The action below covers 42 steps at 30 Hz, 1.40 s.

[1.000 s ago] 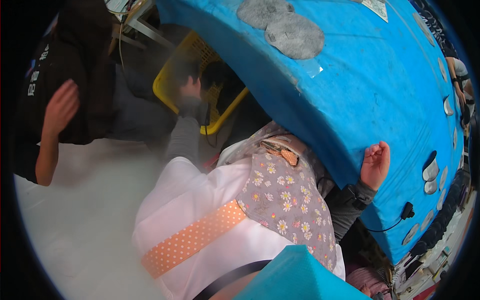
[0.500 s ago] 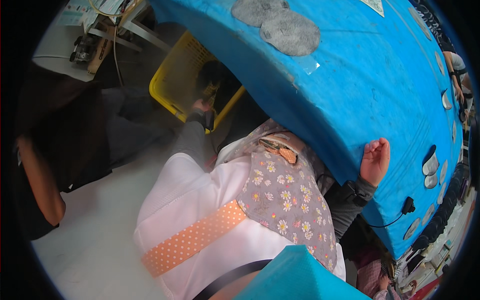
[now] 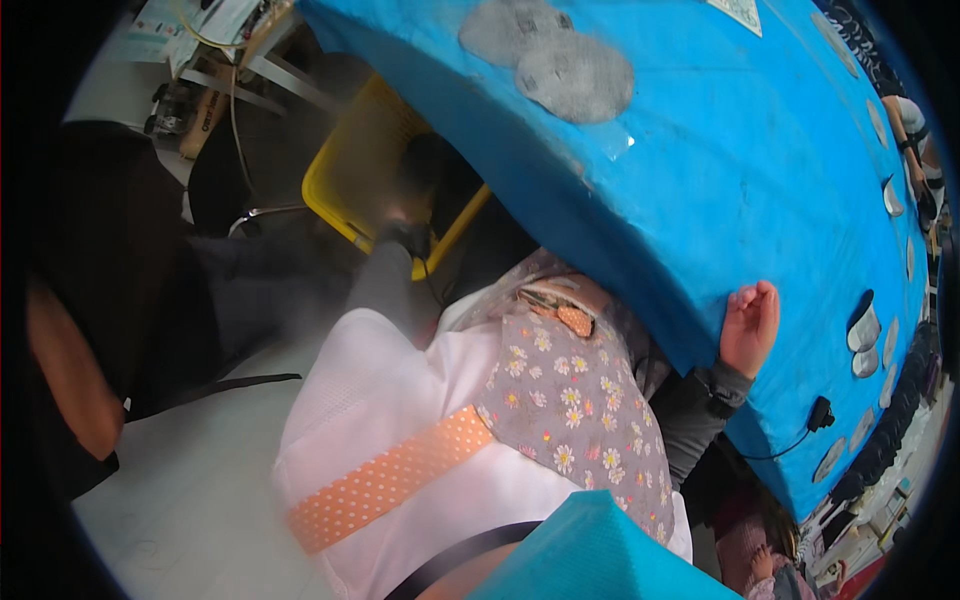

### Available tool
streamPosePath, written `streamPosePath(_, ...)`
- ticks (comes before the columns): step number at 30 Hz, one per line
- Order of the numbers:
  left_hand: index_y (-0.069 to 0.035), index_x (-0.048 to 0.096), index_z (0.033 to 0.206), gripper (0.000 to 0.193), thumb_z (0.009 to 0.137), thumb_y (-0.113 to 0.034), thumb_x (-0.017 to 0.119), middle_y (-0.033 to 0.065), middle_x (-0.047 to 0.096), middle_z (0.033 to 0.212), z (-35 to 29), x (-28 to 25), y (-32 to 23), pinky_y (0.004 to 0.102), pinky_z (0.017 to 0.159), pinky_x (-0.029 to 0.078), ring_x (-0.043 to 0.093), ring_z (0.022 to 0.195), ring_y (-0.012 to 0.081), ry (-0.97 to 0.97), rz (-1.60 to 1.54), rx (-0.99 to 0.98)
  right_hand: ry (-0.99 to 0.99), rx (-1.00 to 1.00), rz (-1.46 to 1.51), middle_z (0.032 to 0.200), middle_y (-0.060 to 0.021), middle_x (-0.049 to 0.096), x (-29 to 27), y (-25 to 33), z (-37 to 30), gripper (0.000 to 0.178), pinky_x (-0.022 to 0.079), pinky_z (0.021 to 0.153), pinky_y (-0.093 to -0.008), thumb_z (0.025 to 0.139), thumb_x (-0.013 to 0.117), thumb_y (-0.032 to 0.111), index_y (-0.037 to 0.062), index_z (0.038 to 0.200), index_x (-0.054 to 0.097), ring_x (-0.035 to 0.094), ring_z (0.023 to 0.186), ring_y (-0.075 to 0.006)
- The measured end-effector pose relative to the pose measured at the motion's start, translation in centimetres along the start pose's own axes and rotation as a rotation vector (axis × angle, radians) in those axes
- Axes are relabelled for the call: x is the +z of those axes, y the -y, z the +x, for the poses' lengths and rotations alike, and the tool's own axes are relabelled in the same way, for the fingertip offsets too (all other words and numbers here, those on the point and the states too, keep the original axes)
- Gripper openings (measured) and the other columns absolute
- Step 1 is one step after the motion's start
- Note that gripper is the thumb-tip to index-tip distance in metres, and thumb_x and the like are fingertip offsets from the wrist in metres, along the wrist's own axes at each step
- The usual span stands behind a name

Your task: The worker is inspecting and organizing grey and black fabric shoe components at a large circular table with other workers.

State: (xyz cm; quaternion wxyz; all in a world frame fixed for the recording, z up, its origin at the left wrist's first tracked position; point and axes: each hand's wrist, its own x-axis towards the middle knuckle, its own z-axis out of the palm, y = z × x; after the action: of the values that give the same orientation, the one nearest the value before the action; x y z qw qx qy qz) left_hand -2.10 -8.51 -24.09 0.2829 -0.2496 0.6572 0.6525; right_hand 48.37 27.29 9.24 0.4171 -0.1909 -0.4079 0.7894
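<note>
- Beside the blue-covered table (image 3: 690, 180) sits a yellow plastic basket (image 3: 330, 217), black material (image 3: 428, 160) inside, blurred.
- Left of the table, the left hand (image 3: 399, 216) reaches into it, seemingly gathering; grip untellable; lifting calls for firm hold.
- At the table's near edge, the right hand (image 3: 749, 327): empty, loosely curled.

Left hand (image 3: 403, 217), blurred, at yellow basket (image 3: 324, 192); right hand (image 3: 749, 328) beside blue table (image 3: 720, 190).
</note>
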Motion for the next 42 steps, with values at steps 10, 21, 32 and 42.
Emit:
streamPosePath(10,-0.009,0.055,0.065,0.041,0.087,-0.043,0.052,0.0064,0.051,0.049,-7.8,5.4,2.0,0.033,0.04,0.036,0.046,0.04,0.019,0.022,0.182,-0.025,-0.021,-0.062,-0.092,0.079,-0.0076,0.052,0.4,-0.2,-0.2,0.013,0.04,0.069,-0.0277,0.094,0.048,0.014,0.0012,0.092,0.052,0.047,0.075,-0.0149)
streamPosePath(21,-0.007,0.05,0.091,0.019,0.089,-0.025,0.056,0.0063,0.05,0.077,-14.5,14.8,-9.4,0.0339,0.054,0.038,0.046,0.062,0.0167,0.059,-0.037,0.602,0.05,-0.052,-0.099,0.078,-0.014,0.055,1.4,0.7,-0.6,0.035,0.039,0.069,-0.0302,0.097,0.039,0.021,0.0026,0.068,0.045,0.047,0.072,-0.0187)
streamPosePath(32,-0.007,0.053,0.111,0.028,0.086,-0.015,0.059,0.01,0.052,0.11,-29.5,23.0,-18.9,0.0379,0.083,0.042,0.051,0.097,0.0246,0.17,0.479,1.563,-0.039,-0.063,-0.063,0.08,-0.0117,0.055,1.3,0.9,-0.7,0.029,0.04,0.069,-0.029,0.096,0.043,0.02,0.0004,0.075,0.049,0.049,0.073,-0.017)
streamPosePath(42,-0.006,0.058,0.096,0.017,0.08,-0.01,0.059,0.0113,0.06,0.097,-30.1,23.9,-18.9,0.0396,0.078,0.043,0.054,0.091,0.0307,0.049,0.74,1.794,-0.096,-0.056,-0.581,0.082,-0.0093,0.06,4.6,0.1,-0.4,0.016,0.043,0.071,-0.0296,0.09,0.053,0.011,-0.0005,0.081,0.057,0.055,0.078,-0.0166)
